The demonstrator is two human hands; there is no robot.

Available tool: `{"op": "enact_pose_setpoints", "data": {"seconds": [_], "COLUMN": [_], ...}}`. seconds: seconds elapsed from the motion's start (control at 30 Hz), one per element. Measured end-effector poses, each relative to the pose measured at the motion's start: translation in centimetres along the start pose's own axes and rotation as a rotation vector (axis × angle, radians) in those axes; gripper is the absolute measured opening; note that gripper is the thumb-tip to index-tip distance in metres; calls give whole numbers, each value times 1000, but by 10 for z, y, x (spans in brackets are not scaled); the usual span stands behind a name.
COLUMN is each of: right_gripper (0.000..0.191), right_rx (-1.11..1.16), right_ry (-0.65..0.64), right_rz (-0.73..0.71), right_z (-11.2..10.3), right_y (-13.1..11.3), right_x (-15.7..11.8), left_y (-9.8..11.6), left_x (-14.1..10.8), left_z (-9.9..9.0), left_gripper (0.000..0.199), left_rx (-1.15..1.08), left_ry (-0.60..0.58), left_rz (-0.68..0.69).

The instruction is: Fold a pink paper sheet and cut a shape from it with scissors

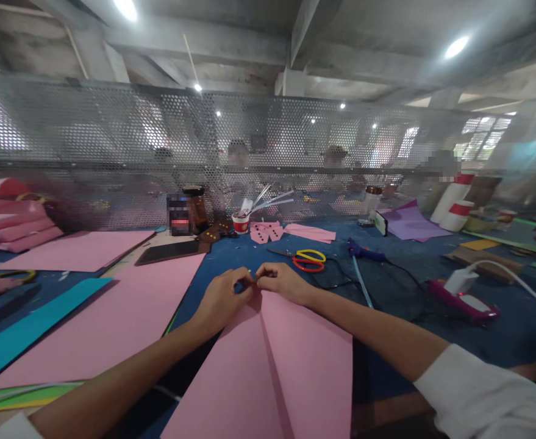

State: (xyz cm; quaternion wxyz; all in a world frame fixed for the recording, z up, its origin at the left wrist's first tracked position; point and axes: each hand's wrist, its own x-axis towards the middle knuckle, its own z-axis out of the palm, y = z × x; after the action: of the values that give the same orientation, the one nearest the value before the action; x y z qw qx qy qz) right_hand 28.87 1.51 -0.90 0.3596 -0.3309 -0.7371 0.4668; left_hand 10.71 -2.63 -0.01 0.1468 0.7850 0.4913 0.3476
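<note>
A large sheet of pink paper [304, 353] lies in front of me, with a crease or fold running down its middle from the far end. At that far end my left hand [228, 296] pinches the paper between thumb and fingers. Right beside it, my right hand [281, 280] grips the same tip, its fingers curled in. The two hands nearly touch, and the pinched bit of paper is mostly hidden by fingers. Just beyond my right hand lie scissors [311, 259] with yellow and red handles.
A blue glue gun [366, 251] and its cord lie to the right, near a magenta power strip [462, 302]. Pink sheets [107, 329] and a teal strip [34, 323] cover the left. A paper cup [241, 224] holding sticks stands before the perforated metal screen [268, 134].
</note>
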Motion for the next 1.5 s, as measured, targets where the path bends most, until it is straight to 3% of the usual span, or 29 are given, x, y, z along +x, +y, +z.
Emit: {"op": "enact_pose_setpoints", "data": {"seconds": [0.23,0.37,0.5,0.63,0.73,0.87,1.1,1.5], "right_gripper": [10,25,26,24,22,25,36,31], "right_rx": [-61,-219,-405,-574,-661,-720,-817,-924], "right_ry": [-25,-68,-42,46,87,118,123,121], "right_rz": [59,123,91,99,121,153,188,253], "right_z": [-4,-16,-25,-25,-22,-21,-20,-13], "right_y": [-8,-14,-5,8,13,13,15,15], "right_x": [-2,-8,-11,-8,-5,-3,0,-1], "left_y": [0,-9,-19,-13,-7,-7,-3,1], "left_x": [3,10,15,9,-1,-11,-10,-10], "left_z": [-2,-6,-9,-11,-10,-2,12,12], "left_gripper": [10,13,18,27,25,26,20,21], "left_rx": [-44,-108,-78,138,353,516,606,632], "left_ry": [-5,8,22,78,-64,-180,-80,-74], "left_rz": [-33,-93,-111,55,203,217,252,349]}}
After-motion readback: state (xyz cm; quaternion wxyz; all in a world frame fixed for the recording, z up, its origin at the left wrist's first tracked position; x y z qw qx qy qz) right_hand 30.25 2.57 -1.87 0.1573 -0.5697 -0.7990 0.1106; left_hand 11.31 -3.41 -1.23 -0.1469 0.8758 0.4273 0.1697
